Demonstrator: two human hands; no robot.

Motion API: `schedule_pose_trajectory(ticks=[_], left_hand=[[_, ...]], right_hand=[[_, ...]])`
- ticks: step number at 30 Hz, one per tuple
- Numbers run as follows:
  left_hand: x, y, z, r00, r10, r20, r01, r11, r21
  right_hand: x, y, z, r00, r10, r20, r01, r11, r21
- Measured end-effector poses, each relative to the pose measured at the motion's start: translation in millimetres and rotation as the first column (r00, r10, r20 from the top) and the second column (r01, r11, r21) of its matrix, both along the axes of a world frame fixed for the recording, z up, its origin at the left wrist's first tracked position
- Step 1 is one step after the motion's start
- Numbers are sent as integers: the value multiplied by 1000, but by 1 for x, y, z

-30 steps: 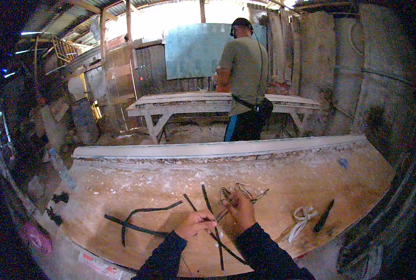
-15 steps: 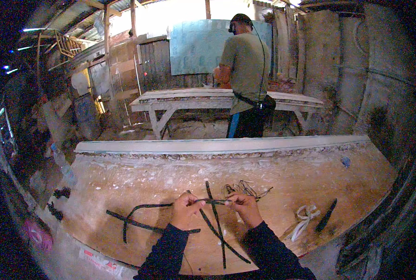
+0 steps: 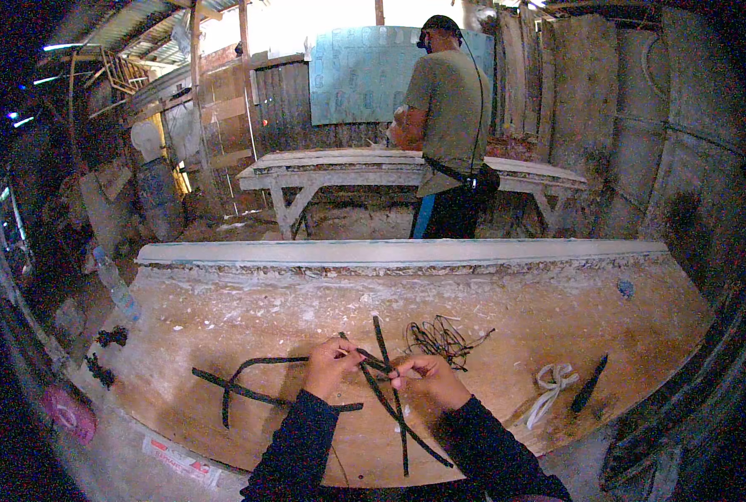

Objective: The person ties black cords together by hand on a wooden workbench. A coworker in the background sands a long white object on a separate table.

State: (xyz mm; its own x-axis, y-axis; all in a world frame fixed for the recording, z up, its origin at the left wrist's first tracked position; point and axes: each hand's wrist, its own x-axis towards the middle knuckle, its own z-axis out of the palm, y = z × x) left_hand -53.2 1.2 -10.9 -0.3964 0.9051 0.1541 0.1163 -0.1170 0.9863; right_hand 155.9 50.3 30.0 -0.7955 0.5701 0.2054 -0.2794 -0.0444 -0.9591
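Over the wooden board, my left hand (image 3: 331, 366) and my right hand (image 3: 431, 378) pinch a short dark strip (image 3: 375, 362) between them. Below and beyond it, two long black strips (image 3: 404, 448) lie crossed on the board. Left of my left hand, more black strips (image 3: 260, 393) overlap, one of them bent in a curve. A loose tangle of thin black cord (image 3: 444, 341) sits just past my right hand. Farther right lie a looped white strip (image 3: 550, 393) and a slim dark pointed object (image 3: 589, 385) whose kind I cannot make out.
A long white ledge (image 3: 406, 252) edges the board (image 3: 247, 314) at its far side. Black clumps (image 3: 99, 372) and a clear plastic bottle (image 3: 115, 284) are at the left. A blue scrap (image 3: 625, 289) rests far right. Another person (image 3: 452, 109) stands at a second table (image 3: 331, 176).
My right hand has moved slightly left and down, tilting the strip. My left hand keeps its grip. The head view has shifted a little; the other person stays at the far table.
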Motion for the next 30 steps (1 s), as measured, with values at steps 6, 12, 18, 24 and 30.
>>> schedule_pose_trajectory(ticks=[6,12,18,24,30], left_hand=[[16,4,-11,892,-452,-1,452,892,26],[54,-13,19,750,-623,-220,641,767,14],[49,-24,48,919,-283,-273,242,955,-175],[19,-2,23,998,62,-29,-63,997,-39],[7,1,0,988,149,50,-154,982,107]], right_hand=[[-7,27,-24,890,-452,-51,455,889,53],[-8,25,-20,748,-656,-105,662,724,194],[-5,31,-26,730,-683,-15,658,696,287],[1,36,-25,913,-359,195,294,908,297],[-5,0,-9,960,157,232,-205,959,196]])
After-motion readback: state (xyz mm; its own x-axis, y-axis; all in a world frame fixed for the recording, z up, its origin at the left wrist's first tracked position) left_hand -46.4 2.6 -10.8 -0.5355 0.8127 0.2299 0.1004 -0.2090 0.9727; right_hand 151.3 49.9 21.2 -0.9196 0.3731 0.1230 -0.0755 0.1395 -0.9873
